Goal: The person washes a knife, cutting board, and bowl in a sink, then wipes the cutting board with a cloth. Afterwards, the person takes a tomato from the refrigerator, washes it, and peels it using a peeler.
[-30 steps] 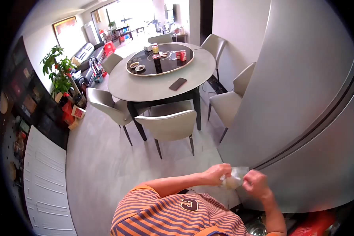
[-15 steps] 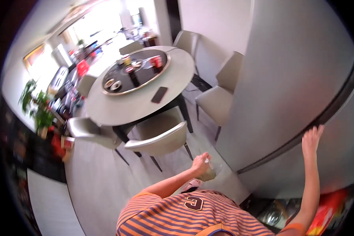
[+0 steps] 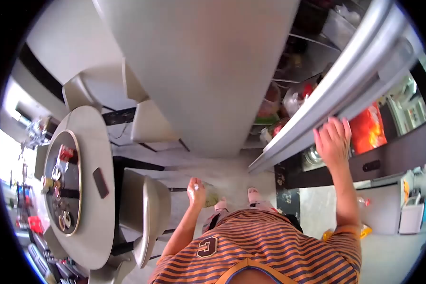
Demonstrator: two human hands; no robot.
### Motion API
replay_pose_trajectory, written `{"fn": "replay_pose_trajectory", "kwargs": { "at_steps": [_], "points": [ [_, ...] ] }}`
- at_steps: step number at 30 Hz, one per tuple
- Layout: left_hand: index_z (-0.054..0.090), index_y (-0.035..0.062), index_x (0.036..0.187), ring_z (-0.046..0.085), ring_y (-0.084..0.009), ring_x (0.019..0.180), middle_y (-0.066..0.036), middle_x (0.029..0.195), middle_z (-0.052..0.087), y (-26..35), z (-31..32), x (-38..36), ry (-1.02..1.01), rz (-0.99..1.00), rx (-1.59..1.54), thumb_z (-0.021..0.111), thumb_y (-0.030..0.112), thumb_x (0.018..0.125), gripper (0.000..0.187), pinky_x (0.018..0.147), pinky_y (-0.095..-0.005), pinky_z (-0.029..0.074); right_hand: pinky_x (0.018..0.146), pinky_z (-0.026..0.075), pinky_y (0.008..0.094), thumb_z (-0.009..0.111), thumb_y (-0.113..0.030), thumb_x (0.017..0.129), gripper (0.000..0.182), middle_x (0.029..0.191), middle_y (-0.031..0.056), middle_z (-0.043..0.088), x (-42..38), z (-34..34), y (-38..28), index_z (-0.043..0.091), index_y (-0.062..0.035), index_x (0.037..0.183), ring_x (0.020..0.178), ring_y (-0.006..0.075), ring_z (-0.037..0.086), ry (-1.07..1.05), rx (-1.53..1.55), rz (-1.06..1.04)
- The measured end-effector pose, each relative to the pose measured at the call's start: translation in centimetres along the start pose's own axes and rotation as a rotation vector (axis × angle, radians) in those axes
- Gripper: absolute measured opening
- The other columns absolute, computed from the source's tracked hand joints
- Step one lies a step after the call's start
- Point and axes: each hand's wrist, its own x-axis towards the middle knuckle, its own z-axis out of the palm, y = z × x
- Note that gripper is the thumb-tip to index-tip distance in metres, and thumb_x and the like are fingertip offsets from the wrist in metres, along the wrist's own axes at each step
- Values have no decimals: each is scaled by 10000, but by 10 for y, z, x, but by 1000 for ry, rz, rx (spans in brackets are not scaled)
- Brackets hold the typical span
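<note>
My right hand [image 3: 334,142] has its fingers hooked on the edge of the refrigerator door [image 3: 312,116], which stands partly open. Behind that door, shelves hold bagged and packed food [image 3: 293,100], much of it in shadow. Low on my left, my left hand [image 3: 196,193] is closed on the gathered top of a clear plastic bag [image 3: 214,199]. Something greenish shows through the bag, but its kind cannot be made out. The bag hangs just above the floor, near my feet.
On the left is a round dining table [image 3: 92,189] with a dark turntable and a phone [image 3: 100,182]. A pale chair [image 3: 146,213] stands between it and me. A red package [image 3: 370,128] lies beyond the refrigerator door, near a dark sliding-door frame [image 3: 402,154].
The refrigerator door has swung open, with my right hand on its edge, showing the shelves. My view has turned right toward the refrigerator. The bag stays in my left hand.
</note>
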Motion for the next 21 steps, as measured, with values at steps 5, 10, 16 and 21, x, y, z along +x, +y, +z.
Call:
{"fn": "replay_pose_trajectory", "kwargs": {
  "at_steps": [5, 10, 16, 21],
  "points": [
    [458, 79, 738, 422, -99, 489, -1, 568, 428, 50, 55, 23, -121, -191, -372, 463, 245, 894, 227, 424, -264, 351, 973, 353, 430, 568, -162, 835, 441, 1268, 154, 373, -112, -31, 15, 422, 12, 1213, 1169, 291, 413, 537, 338, 716],
    [449, 100, 812, 445, -116, 574, -1, 668, 451, 79, 153, 45, -53, -459, -554, 444, 254, 909, 182, 450, -277, 368, 1081, 161, 366, 278, -408, 953, 578, 1425, 119, 224, -225, -7, 53, 199, -29, 1382, 1312, 238, 229, 677, 911, 1335],
    [429, 113, 798, 441, -127, 634, 4, 691, 424, 123, 262, 68, -132, -790, -832, 405, 200, 905, 139, 500, -281, 370, 1091, 162, 384, 249, -565, 914, 681, 1423, 99, 243, -240, 0, 110, 233, -70, 1381, 1302, 245, 237, 990, 911, 1670],
    [428, 112, 725, 411, -148, 606, -1, 675, 408, 166, 313, 58, -138, -988, -952, 384, 73, 844, 133, 530, -336, 374, 1028, 240, 381, 293, -567, 906, 672, 1358, 106, 346, -285, 21, 94, 329, -43, 1325, 1243, 239, 317, 625, 650, 1774]
  ]
}}
